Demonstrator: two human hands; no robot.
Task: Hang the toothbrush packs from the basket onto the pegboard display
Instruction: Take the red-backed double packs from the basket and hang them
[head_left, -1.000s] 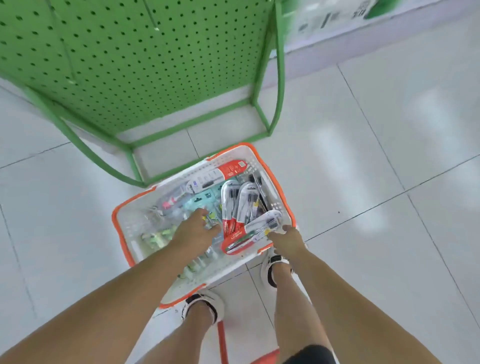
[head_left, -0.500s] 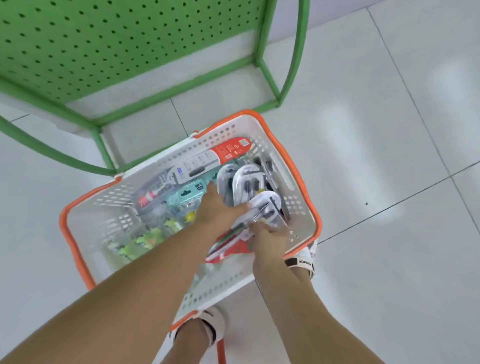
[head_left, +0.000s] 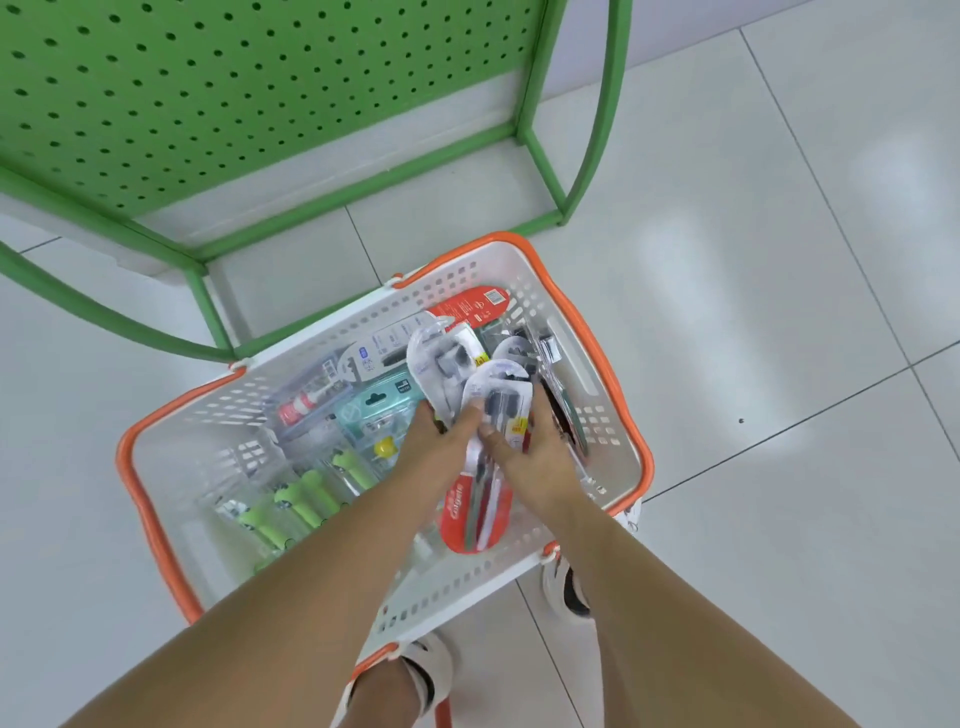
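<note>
A white basket with an orange rim (head_left: 615, 332) stands on the floor, full of toothbrush packs. Both hands are inside it. My left hand (head_left: 434, 452) grips a clear pack with dark brush heads (head_left: 441, 366) that tilts up out of the pile. My right hand (head_left: 535, 457) holds a second pack, white at the top and red at the bottom (head_left: 475, 512), thumb on its front. Green-handled brushes (head_left: 306, 496) and a teal pack (head_left: 379, 408) lie at the basket's left. The green pegboard (head_left: 208, 88) rises behind the basket.
The pegboard's green tube frame (head_left: 540, 156) stands on the white tiled floor (head_left: 779, 260) just beyond the basket. My two feet in white shoes (head_left: 569, 587) are at the basket's near edge. An orange bar shows at the bottom edge.
The view has moved closer over the basket. My right hand went from the basket's near rim into the pile, and both hands now hold packs lifted a little from the heap.
</note>
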